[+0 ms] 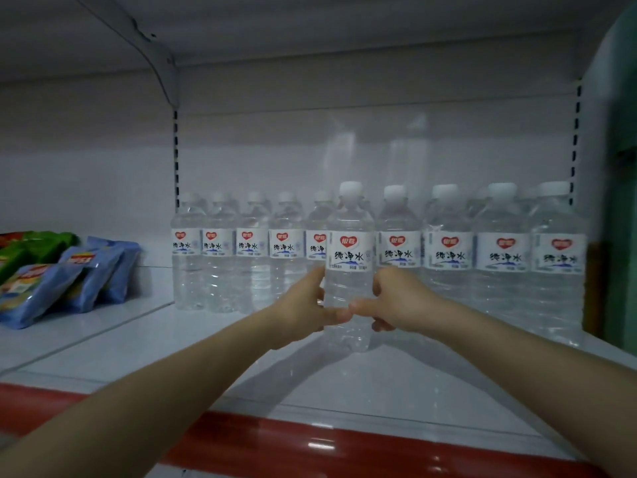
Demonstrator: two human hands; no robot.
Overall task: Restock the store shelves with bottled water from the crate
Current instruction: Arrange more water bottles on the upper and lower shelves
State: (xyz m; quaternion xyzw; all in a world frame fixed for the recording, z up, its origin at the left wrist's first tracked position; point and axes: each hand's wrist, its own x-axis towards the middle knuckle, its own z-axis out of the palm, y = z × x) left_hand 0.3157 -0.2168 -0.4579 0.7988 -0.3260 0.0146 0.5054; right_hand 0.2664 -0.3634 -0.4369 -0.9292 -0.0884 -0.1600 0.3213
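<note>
One upright water bottle (pixel 350 236), left hand (pixel 303 305) and right hand (pixel 400 298), fingers (pixel 331 317) curled round it

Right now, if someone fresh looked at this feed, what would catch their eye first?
The left hand and right hand grip one clear plastic water bottle with a white cap, upright at the middle of the white shelf. Behind it stands a row of matching bottles along the back; blue and green snack packets lie at the far left.

Head cam, facing fwd at shelf (pixel 213 353), close range
</note>
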